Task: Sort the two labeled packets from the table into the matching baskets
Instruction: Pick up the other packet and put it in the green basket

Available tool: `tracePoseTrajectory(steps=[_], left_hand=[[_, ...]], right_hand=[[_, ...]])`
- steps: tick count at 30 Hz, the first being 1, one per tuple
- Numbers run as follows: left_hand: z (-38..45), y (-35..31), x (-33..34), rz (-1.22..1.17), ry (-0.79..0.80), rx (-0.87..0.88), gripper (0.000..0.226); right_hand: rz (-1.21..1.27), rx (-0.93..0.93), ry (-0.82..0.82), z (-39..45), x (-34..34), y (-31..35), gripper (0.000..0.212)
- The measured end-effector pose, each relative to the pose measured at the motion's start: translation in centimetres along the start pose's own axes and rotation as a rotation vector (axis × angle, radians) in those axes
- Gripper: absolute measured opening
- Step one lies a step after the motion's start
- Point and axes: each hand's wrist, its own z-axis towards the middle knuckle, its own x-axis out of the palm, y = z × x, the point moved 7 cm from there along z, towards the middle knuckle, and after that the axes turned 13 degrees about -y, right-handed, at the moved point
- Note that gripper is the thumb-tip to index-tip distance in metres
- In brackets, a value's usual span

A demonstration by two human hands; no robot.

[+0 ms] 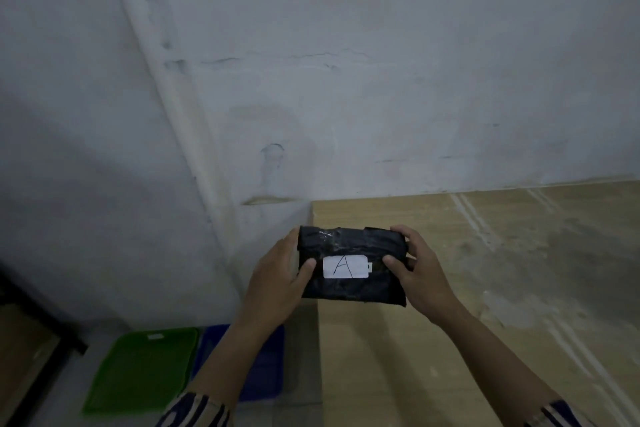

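A black plastic-wrapped packet (pixel 349 246) with a white label marked "A" is held up in front of me, over the left edge of the wooden table (pixel 485 288). My left hand (pixel 280 274) grips its left end and my right hand (pixel 419 274) grips its right end, thumbs on the front face. On the floor below, to the left of the table, a green basket (pixel 142 367) with a small white label stands beside a blue basket (pixel 266 367), which my left forearm partly hides. No second packet is in view.
A white wall with a vertical pipe (pixel 180 107) stands behind the table. A dark frame of some furniture (pixel 38 319) crosses the lower left corner, left of the green basket.
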Motion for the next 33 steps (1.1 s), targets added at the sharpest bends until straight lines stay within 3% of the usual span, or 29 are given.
tracePoseTrajectory(steps=[9, 17, 27, 33], left_hand=[[-2.6, 6.0, -6.6, 0.152, -0.045, -0.086, 0.042], [-4.0, 13.7, -12.9, 0.255, -0.014, -0.178, 0.051], [-4.0, 31.6, -24.5, 0.286, 0.101, -0.33, 0.055], [-2.8, 40.3, -29.7, 0.341, 0.214, -0.316, 0.055]], right_hand=[[-0.013, -0.032, 0.137, -2.2, 8.6, 1.2, 0.05], [-0.03, 0.003, 0.25, -5.0, 18.7, 1.0, 0.038], [-0.097, 0.097, 0.24, -9.4, 37.8, 1.3, 0.037], [-0.116, 0.224, 0.199, -11.6, 47.3, 0.4, 0.04]])
